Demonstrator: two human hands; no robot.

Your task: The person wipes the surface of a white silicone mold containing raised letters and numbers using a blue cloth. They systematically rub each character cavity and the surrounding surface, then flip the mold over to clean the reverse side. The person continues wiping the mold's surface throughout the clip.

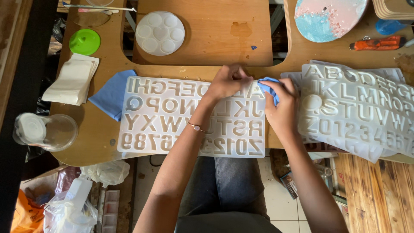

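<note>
**Two hands at the top right corner of a letter mould**

Two bare hands meet over a white silicone alphabet mould [172,116] that lies flat on the wooden table [103,142], its far right corner under the fingers. The left hand [226,82] rests on that corner with its fingers curled down and pressed to the mould's edge, pinning it in place; a thin bracelet [196,127] sits on its wrist. The right hand [282,108] is closed around a bunched blue cloth [268,86], the cloth's tip touching the mould just beside the left fingertips.

Right of the hands, a stack of similar white letter moulds [358,112] overlaps the table edge. A second blue cloth [111,92] pokes out from under the near mould's left side, and beside it, further left, lies a pile of folded white napkins [71,80]. Far left on the table sits a green lid [84,42]; a round white mould with small hollows [160,33] lies on a raised board. A clear glass jar [45,131] lies at the near left edge. At the far right are a pink and blue round disc [327,17] and an orange utility knife [377,43].
</note>
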